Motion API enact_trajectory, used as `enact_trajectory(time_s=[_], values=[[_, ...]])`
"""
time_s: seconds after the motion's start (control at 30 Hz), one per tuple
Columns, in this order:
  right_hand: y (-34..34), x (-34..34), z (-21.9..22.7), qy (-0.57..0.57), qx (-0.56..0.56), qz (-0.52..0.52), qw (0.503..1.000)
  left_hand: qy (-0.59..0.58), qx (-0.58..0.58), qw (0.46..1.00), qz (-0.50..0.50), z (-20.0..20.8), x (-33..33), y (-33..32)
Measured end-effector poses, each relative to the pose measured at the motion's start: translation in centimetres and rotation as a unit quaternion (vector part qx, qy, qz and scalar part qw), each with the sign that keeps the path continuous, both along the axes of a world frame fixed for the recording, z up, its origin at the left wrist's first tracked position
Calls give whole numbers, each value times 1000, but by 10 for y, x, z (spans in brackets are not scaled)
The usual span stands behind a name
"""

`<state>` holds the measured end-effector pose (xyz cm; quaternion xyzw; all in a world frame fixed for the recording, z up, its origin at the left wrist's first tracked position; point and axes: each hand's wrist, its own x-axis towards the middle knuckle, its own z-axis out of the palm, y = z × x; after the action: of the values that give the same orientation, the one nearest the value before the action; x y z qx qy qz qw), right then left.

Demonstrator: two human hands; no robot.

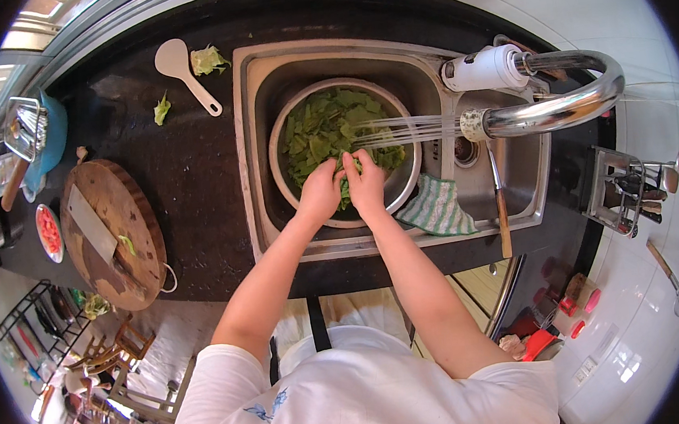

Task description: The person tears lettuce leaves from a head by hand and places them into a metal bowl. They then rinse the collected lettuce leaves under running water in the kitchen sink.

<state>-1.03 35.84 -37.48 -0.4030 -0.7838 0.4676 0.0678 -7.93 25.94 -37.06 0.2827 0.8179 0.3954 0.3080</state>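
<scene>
Both my hands meet over a round metal basin (410, 176) that sits in the left bowl of a steel sink (251, 151). Torn green leaves (318, 123) fill the basin. My left hand (321, 189) and my right hand (365, 182) are closed side by side, pinching a green leaf (344, 194) between them near the basin's front. From the chrome faucet (539, 116) on the right, several thin streams of water (413, 130) spray sideways onto the leaves. A green-and-white striped cloth (438, 207) lies over the sink edge beside my right forearm.
Left of the sink, a white rice paddle (176, 63) and leaf scraps (208, 60) lie on the black counter (193, 176). Farther left are a round wooden chopping board (137, 228) with a cleaver (91, 219) and a dish of red pieces (49, 232). A wooden-handled tool (502, 215) crosses the right bowl.
</scene>
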Motion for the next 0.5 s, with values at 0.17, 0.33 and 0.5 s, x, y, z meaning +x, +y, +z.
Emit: enact_trajectory(time_s=[0.17,0.33,0.5], values=[[-9,-2,-11,67,-15,-61,996,-91,12,988,127,-4,19,5],[-8,-5,-6,59,33,-50,996,-297,-5,911,287,-10,27,19],[1,-10,-4,122,164,38,978,-453,25,838,304,18,13,26]])
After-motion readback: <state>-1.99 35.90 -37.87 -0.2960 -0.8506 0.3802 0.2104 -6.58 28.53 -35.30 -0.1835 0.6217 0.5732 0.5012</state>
